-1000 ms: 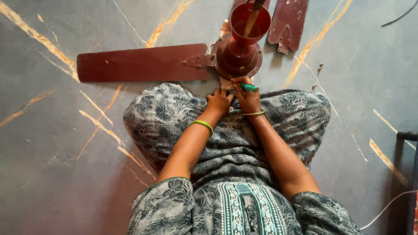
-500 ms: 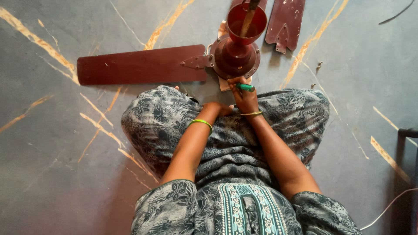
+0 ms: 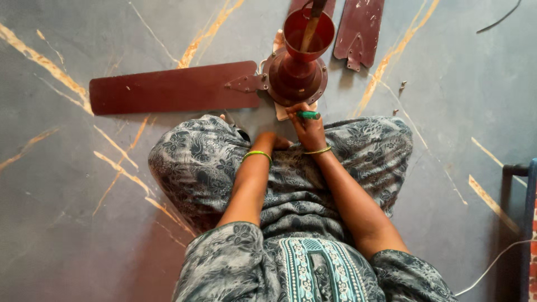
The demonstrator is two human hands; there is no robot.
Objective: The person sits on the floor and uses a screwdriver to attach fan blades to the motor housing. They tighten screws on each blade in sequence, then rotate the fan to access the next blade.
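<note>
Bare grey floor [image 3: 84, 235] around fan motor [image 3: 295, 75], right hand [image 3: 309, 127]

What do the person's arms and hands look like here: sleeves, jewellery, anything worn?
Both forearms are bare, with no gloves. The left hand has a bright green bangle at the wrist; the right hand has a thin yellow-green bangle. Short sleeves are grey floral-patterned fabric.

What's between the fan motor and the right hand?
Head view: nothing. The right hand, gripping a green tool, reaches the motor's near rim.
</note>
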